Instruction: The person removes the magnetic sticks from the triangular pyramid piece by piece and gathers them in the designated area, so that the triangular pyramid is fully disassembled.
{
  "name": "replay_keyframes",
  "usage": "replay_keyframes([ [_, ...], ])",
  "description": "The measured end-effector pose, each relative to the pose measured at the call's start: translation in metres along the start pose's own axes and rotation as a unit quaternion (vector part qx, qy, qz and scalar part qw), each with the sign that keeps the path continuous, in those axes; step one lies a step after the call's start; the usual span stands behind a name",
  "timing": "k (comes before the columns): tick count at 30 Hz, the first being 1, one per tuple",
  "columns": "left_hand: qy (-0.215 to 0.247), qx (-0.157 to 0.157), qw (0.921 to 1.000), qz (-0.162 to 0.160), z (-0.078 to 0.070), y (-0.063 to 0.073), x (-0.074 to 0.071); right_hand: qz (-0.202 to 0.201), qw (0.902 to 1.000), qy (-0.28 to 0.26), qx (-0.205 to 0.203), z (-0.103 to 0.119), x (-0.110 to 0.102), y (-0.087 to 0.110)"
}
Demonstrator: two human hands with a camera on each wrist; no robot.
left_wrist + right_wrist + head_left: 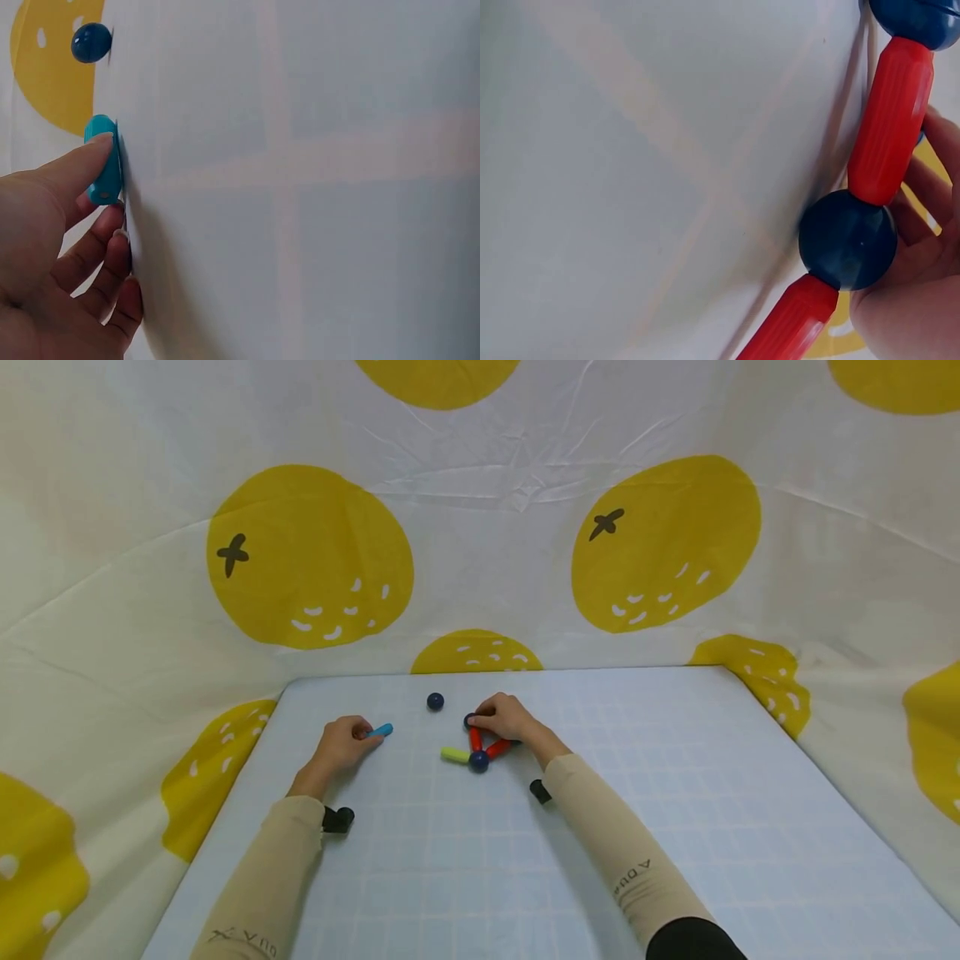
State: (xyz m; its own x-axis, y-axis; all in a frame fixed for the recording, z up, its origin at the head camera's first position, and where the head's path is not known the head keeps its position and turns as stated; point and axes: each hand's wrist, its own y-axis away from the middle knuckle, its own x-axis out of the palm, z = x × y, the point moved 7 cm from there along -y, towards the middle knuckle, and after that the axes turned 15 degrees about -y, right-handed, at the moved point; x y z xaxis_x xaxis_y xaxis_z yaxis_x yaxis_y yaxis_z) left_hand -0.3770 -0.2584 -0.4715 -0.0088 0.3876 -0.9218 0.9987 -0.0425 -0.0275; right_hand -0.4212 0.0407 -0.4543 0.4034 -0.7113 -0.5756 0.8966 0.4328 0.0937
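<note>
My left hand (343, 744) pinches a light blue magnetic rod (383, 730) between thumb and fingers, close to the tabletop. In the left wrist view the thumb lies across this rod (105, 169). Further right, my right hand (507, 717) grips a dark blue ball (468, 721) at the far corner of a joined figure. Two red rods (476, 740) and a yellow-green rod (454, 754) meet at its near ball (478, 762). In the right wrist view, red rods (891, 120) join at a dark blue ball (847, 240); fingers partly hide behind them.
A loose dark blue ball (435, 702) lies on the table between the hands, towards the back. The pale checked tabletop (450, 877) ends at a hanging cloth (487, 568) with yellow fruit prints. Dark wrist cameras (339, 820) sit beneath both sleeves.
</note>
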Motion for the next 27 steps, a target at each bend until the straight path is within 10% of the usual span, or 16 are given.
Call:
replay_keyframes([
  [18, -0.036, 0.052, 0.998, -0.003, -0.009, 0.021, -0.018, -0.024, 0.997, 0.047, -0.056, 0.008, -0.018, 0.025],
  [27, -0.023, 0.104, 0.9943, -0.009, -0.039, 0.034, -0.017, -0.001, 0.9948, 0.047, -0.09, 0.009, -0.018, 0.05],
])
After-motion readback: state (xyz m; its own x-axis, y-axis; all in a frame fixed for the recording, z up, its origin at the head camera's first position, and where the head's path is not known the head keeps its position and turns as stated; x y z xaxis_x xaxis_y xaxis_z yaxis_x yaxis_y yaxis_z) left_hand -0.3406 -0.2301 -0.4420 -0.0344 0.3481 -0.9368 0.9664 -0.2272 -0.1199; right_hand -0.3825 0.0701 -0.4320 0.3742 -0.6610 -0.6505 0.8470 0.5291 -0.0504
